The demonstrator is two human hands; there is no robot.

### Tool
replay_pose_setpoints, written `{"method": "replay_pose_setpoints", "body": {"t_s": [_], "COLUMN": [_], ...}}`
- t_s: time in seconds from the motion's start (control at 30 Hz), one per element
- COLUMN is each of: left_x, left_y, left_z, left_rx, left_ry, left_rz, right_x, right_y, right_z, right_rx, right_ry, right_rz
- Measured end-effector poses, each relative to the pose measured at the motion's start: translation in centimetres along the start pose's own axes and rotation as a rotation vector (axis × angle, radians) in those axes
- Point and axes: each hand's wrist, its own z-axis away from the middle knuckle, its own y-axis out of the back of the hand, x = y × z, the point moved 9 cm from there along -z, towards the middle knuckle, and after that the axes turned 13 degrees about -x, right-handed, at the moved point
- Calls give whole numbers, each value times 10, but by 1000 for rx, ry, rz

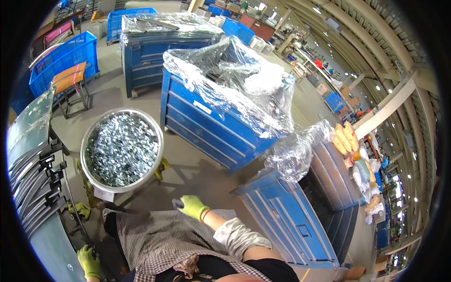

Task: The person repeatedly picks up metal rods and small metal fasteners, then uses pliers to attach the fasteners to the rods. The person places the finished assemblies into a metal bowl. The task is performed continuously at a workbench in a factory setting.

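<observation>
My left hand point(88, 262), in a yellow-green glove with dark fingertips, is low at the left beside the edge of a worn grey-green metal table point(51, 246). Its fingers look apart, and I see nothing held in them. A thin dark curved strip point(73, 202) runs down along the table edge and passes close to that hand. My right hand point(191, 207), gloved the same way, hovers in front of my checked apron point(159, 230), pointing left. It appears open and empty, though its fingers are partly hidden. Several curved strips with black ends point(35, 192) lie stacked on the table.
A round metal basin point(159, 141) full of small shiny metal parts point(123, 148) stands ahead-left. Blue metal bins point(211, 124), some lined with clear plastic, stand ahead. Another blue bin point(286, 216) is close on my right. A stool point(70, 80) and blue crate point(87, 49) stand far left.
</observation>
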Motion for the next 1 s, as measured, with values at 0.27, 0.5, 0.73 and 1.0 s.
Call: {"method": "replay_pose_setpoints", "body": {"t_s": [0.27, 0.5, 0.73, 1.0], "left_x": [21, 34, 20, 105], "left_y": [43, 76, 102, 174], "left_z": [19, 11, 24, 18], "left_rx": [56, 66, 284, 430], "left_ry": [-22, -79, -7, -401], "left_rz": [98, 298, 732, 727], "right_x": [-114, -288, -378, -365], "right_y": [-114, -58, -46, -47], "right_z": [-105, -90, -60, -47], "right_rx": [-193, -208, -206, -499], "right_ry": [201, 868, 1174, 1050], "right_rz": [-50, -73, -57, -676]}}
